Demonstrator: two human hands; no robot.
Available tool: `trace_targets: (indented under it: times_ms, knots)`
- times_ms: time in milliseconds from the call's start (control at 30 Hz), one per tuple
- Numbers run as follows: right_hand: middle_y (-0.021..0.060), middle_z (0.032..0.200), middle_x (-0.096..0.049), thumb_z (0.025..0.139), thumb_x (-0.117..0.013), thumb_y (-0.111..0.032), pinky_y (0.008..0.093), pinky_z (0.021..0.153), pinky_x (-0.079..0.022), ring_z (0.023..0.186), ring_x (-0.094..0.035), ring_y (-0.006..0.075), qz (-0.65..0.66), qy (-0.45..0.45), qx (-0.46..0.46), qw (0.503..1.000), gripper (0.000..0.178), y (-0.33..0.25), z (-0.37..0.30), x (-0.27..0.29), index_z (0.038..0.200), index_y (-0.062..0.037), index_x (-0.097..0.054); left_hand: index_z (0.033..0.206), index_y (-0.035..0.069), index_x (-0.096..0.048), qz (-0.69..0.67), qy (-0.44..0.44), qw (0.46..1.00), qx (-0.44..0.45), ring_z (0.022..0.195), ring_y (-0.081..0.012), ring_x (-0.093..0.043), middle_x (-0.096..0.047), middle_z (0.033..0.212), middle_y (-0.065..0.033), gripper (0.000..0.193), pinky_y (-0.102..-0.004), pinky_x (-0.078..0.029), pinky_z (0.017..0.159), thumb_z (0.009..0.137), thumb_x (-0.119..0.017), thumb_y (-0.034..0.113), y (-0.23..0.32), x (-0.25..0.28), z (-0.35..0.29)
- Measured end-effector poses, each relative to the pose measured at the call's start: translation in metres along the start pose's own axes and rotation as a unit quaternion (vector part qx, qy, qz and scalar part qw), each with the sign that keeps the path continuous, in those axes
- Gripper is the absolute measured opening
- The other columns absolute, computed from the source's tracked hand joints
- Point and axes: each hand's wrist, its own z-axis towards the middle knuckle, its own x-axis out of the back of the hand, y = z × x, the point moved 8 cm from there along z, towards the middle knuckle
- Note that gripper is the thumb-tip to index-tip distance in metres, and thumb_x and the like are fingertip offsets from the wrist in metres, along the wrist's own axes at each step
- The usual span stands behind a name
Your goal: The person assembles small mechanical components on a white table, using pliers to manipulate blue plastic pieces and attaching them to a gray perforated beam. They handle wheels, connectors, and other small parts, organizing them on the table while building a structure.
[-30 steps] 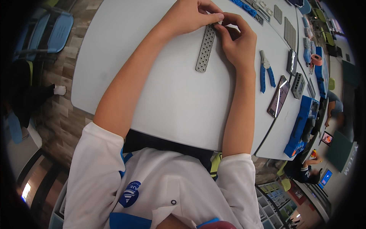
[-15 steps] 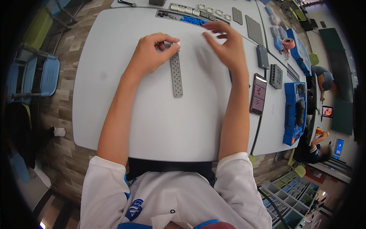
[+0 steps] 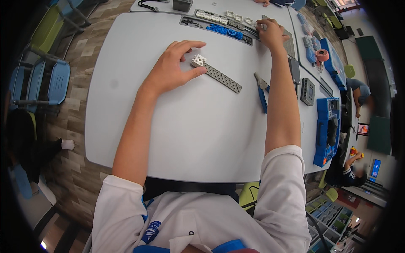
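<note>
On the table lies a grey perforated beam (image 3: 221,78) with a white block connector (image 3: 198,60) at its left end. My left hand (image 3: 171,67) curves round that end with its fingers and thumb spread apart; the thumb tip is at the beam's edge. At the right end of a long grey parts tray (image 3: 188,21), my right hand (image 3: 272,36) reaches down with bent fingers drawn together. What its fingertips pinch, if anything, is too small to make out. Blue-handled pliers (image 3: 262,90) lie beside my right forearm.
The tray holds blue pins (image 3: 217,28) and white connectors (image 3: 215,17). Right of my forearm are a grey control box (image 3: 307,92), an open blue case (image 3: 322,130) and a pink tape roll (image 3: 322,55). A black box (image 3: 182,5) and cable (image 3: 147,6) sit at the back.
My right hand has moved right to the tray's end. The left hand has opened from its pinch on the connector, and the beam has swung to slant right. The pliers have come into view.
</note>
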Motion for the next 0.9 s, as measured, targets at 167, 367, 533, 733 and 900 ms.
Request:
trace_targets:
  times_ms: [167,367,533,733,900]
  knots:
    - [-0.0008,0.144,-0.075,0.1,-0.082,-0.027,0.0702,0.115,-0.029,0.143,-0.06,0.0316,0.012,0.025,0.024,0.999,0.016,-0.001,-0.003,0.015,0.116,-0.023,-0.084,0.125,0.015,-0.081,-0.005,-0.068,0.998,0.001,0.107,-0.0182,-0.064,-0.077,0.118,-0.0006,0.036,-0.0329,-0.051,0.094,0.091,-0.086,0.008,-0.005,-0.006,0.0]
    - [0.0082,0.107,-0.082,0.099,-0.084,-0.018,0.0341,0.087,-0.055,0.098,-0.077,0.0188,0.303,0.142,0.031,0.942,0.018,-0.023,-0.046,0.104,0.115,-0.0096,-0.082,0.119,0.012,-0.081,0.0,-0.071,0.997,0.027,0.095,-0.0168,-0.056,-0.074,0.109,0.0018,0.031,-0.0311,-0.049,0.087,0.089,-0.086,0.006,-0.008,-0.001,-0.002]
    - [-0.0003,0.1,-0.075,0.104,-0.077,-0.006,0.0204,0.076,-0.048,0.088,-0.065,0.0053,0.598,0.049,0.057,0.798,0.025,-0.063,-0.15,0.134,0.129,-0.0021,-0.081,0.118,0.011,-0.081,0.041,-0.087,0.995,0.04,0.095,-0.0184,-0.056,-0.072,0.104,0.0007,0.03,-0.0332,-0.05,0.086,0.089,-0.088,0.01,-0.007,-0.001,-0.004]
    - [0.0069,0.109,-0.074,0.106,-0.075,-0.009,0.0264,0.083,-0.057,0.091,-0.07,0.0136,0.704,-0.062,-0.157,0.689,0.034,-0.074,-0.244,0.075,0.137,0.0041,-0.073,0.117,0.013,-0.082,0.03,-0.066,0.997,-0.01,0.088,-0.0166,-0.047,-0.068,0.099,0.0037,0.033,-0.031,-0.047,0.083,0.085,-0.089,0.011,0.004,0.001,-0.007]
    - [0.0126,0.117,-0.074,0.105,-0.074,-0.007,0.0304,0.095,-0.065,0.101,-0.078,0.0207,0.793,-0.054,-0.184,0.578,0.039,-0.06,-0.248,0.067,0.14,0.0092,-0.067,0.118,0.013,-0.082,0.019,-0.081,0.996,-0.011,0.093,-0.0148,-0.053,-0.073,0.105,0.0035,0.033,-0.0299,-0.045,0.084,0.086,-0.087,0.012,0.002,-0.003,-0.005]
